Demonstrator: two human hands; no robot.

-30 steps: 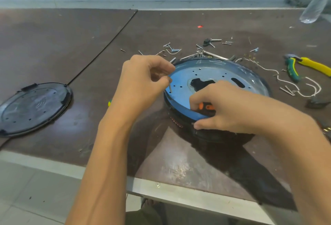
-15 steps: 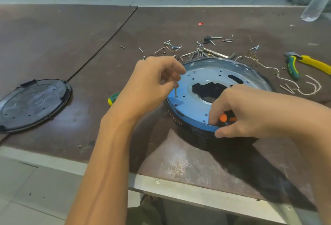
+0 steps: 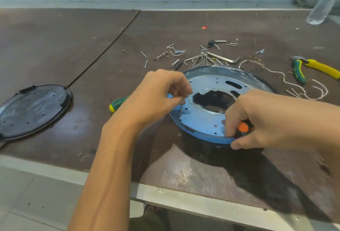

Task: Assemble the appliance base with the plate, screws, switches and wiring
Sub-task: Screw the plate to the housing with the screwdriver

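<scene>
A round black appliance base (image 3: 207, 141) sits mid-table with a blue-filmed metal plate (image 3: 206, 120) on top. My left hand (image 3: 156, 94) pinches a thin screw (image 3: 181, 108) held upright over a hole near the plate's left rim. At the plate's near rim my right hand (image 3: 261, 118) grips an orange-handled tool (image 3: 243, 127), thumb pressed against the rim. Loose screws (image 3: 173, 48) and white wires (image 3: 301, 89) lie behind the base.
A black round cover (image 3: 31, 109) lies at the left. A green-and-yellow screwdriver handle (image 3: 117, 103) pokes out beside my left hand. Hex keys (image 3: 220, 59), green-yellow pliers (image 3: 312, 67) and a plastic bottle (image 3: 321, 8) sit at the back right. The table's metal edge (image 3: 184, 199) runs along the front.
My left hand has carried the screw from the plate's rim inward and lower, above a hole. My right hand slid right along the near rim, still with the orange tool.
</scene>
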